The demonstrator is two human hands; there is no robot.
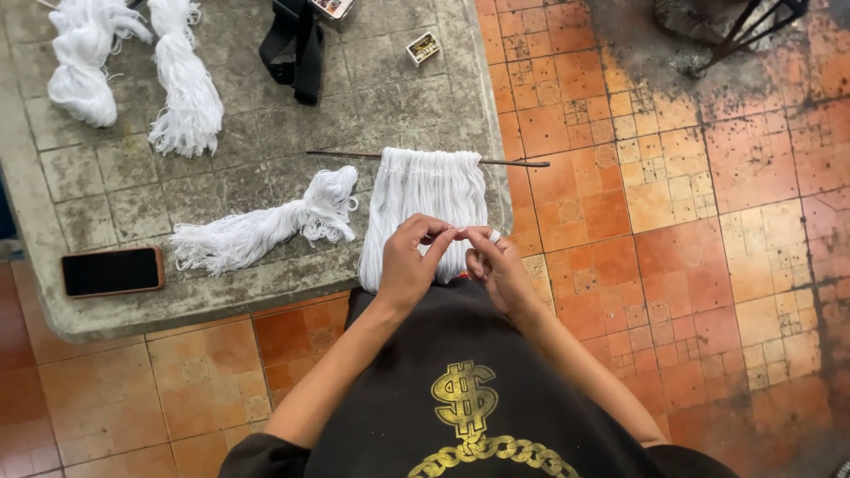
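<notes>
A row of white cords (pixel 427 193) hangs from a thin dark rod (pixel 354 155) lying on a grey stone table (pixel 257 150), the cords draping over the table's near edge. My left hand (pixel 409 265) and my right hand (pixel 496 264) meet over the lower ends of these cords. The fingertips of both hands pinch white strands between them. The cord ends below my hands are hidden by my hands and my black shirt.
A loose white yarn bundle (pixel 266 226) lies left of the hanging cords. Two more bundles (pixel 133 71) lie at the far left. A dark phone (pixel 112 271) rests near the table's front edge, a black strap (pixel 297 49) and small box (pixel 423 48) farther back. Orange tiled floor (pixel 691 195) right.
</notes>
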